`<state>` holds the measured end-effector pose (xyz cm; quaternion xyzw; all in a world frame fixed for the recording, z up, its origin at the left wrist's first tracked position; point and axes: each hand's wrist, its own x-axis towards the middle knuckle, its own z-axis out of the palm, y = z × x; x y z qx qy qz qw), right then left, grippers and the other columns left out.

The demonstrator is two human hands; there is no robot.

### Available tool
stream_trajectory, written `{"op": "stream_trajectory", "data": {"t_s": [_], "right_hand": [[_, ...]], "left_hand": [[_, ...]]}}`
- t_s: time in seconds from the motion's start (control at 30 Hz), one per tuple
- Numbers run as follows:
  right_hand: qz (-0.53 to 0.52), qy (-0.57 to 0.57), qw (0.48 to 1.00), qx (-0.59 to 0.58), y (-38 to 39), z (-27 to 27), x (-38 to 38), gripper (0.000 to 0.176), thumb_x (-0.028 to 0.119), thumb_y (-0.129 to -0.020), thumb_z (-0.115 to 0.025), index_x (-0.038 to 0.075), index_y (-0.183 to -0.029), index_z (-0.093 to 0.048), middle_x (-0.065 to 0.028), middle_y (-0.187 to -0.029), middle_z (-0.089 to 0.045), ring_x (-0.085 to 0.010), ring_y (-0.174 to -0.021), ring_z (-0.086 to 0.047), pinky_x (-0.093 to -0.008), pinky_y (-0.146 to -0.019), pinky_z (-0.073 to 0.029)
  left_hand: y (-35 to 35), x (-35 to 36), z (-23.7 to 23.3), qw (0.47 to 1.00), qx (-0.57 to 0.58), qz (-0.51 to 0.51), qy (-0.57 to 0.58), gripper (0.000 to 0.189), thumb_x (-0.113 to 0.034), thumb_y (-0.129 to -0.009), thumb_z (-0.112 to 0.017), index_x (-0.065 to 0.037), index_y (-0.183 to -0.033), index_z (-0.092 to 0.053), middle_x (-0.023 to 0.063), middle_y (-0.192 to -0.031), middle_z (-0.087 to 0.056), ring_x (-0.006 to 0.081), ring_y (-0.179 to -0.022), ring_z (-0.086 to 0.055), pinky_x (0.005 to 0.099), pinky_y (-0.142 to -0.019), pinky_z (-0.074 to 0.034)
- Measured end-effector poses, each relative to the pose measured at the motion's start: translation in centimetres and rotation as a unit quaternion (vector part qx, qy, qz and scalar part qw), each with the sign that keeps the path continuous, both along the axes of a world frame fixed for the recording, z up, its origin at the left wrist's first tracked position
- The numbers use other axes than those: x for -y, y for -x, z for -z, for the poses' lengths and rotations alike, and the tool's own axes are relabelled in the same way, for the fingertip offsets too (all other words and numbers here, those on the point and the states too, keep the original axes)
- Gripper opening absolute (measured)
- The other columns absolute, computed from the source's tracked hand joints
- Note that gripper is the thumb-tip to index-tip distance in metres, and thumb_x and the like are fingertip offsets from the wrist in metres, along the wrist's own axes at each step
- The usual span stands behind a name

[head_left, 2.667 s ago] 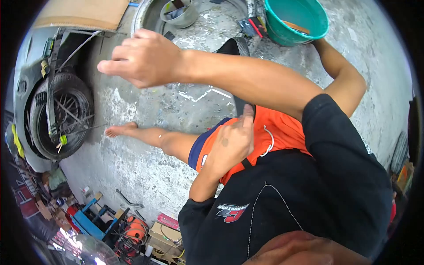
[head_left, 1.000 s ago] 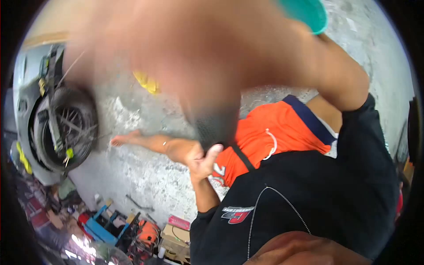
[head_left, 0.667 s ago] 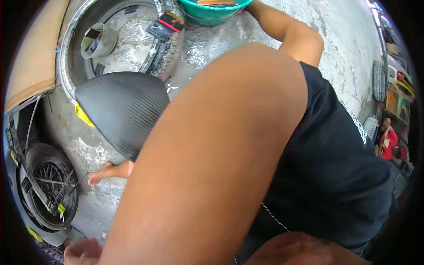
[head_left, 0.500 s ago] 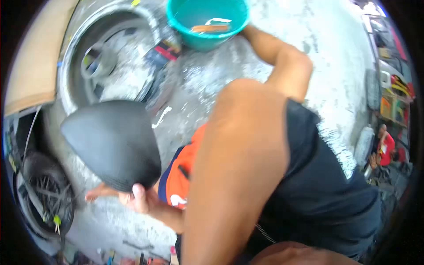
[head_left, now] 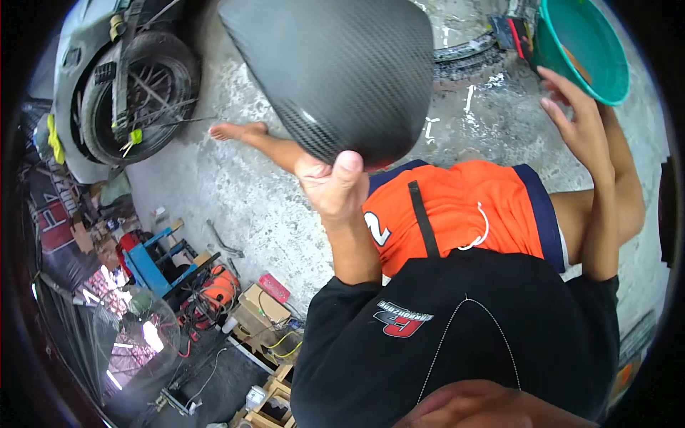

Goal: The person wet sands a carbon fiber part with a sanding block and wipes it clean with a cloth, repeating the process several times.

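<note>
A curved dark panel with a carbon-fibre weave (head_left: 342, 71) is held up in front of me, its upper edge cut off by the view. My left hand (head_left: 334, 187) grips its lower end, thumb on the top face and the other fingers mostly hidden beneath. On the right, my right hand (head_left: 576, 121) is empty, its fingers spread close to the rim of a green basin (head_left: 546, 53). Inside the basin lies an orange-brown strip (head_left: 576, 65) in water. A black and red block-like thing (head_left: 517, 39) sits just left of the basin.
I sit on a wet, stained concrete floor (head_left: 278, 228). A narrow black strip (head_left: 423, 217) lies across my orange shorts (head_left: 471, 203). Left of me are a vehicle wheel (head_left: 143, 100), a blue metal stand (head_left: 153, 260), a fan (head_left: 139, 335) and a cardboard box (head_left: 258, 314).
My right arm, earlier raised across the view, is now lowered at the right with its hand near the basin. The view has turned; the panel stays in my left hand.
</note>
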<state>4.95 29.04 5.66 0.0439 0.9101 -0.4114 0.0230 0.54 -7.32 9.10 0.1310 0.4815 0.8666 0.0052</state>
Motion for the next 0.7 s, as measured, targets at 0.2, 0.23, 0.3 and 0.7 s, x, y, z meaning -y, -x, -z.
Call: {"op": "stream_trajectory", "data": {"t_s": [0.2,0.23,0.3,0.7], "right_hand": [[-0.14,-0.221,0.952,0.155,-2.9,4.8,-1.1,0.047,0.013,-0.086,-0.068,0.008,-0.132,-0.057,-0.0209,-0.117,-0.065,-0.0411,-0.107,-0.06,-0.0476,-0.094,-0.047],[-0.14,-0.217,0.954,0.151,-2.9,5.1,-0.8,0.047,0.013,-0.086,-0.068,0.008,-0.132,-0.057,-0.0209,-0.117,-0.065,-0.0411,-0.107,-0.06,-0.0476,-0.094,-0.047],[-0.144,-0.155,0.962,0.174,-2.8,5.4,-0.2,0.046,0.015,-0.086,-0.068,0.007,-0.13,-0.058,-0.0217,-0.114,-0.065,-0.041,-0.105,-0.06,-0.0482,-0.091,-0.047],[-0.136,-0.169,0.968,0.124,-2.9,4.7,0.3,0.046,0.017,-0.086,-0.069,0.006,-0.129,-0.058,-0.0183,-0.106,-0.065,-0.0372,-0.101,-0.062,-0.0478,-0.088,-0.047]], "left_hand": [[0.1,-2.9,-1.5,0.999,-0.017,-0.024,0.044,0.024,-0.004,-0.087,-0.072,0.008,-0.107,-0.067,0.0136,-0.107,-0.069,0.0206,-0.1,-0.064,0.0342,-0.095,-0.048],[0.3,-3.4,-1.7,0.998,-0.026,-0.021,0.047,0.023,-0.004,-0.087,-0.072,0.007,-0.106,-0.067,0.0143,-0.108,-0.069,0.0203,-0.1,-0.064,0.0334,-0.093,-0.049],[0.2,-4.2,-2.0,0.995,-0.024,-0.033,0.086,0.025,-0.005,-0.087,-0.073,0.008,-0.108,-0.068,0.0136,-0.11,-0.069,0.0187,-0.099,-0.064,0.0318,-0.092,-0.049],[0.4,-4.7,-1.3,0.992,-0.017,0.043,0.121,0.03,-0.006,-0.086,-0.075,0.009,-0.11,-0.067,0.0151,-0.113,-0.069,0.0213,-0.102,-0.065,0.0341,-0.094,-0.048]]}}
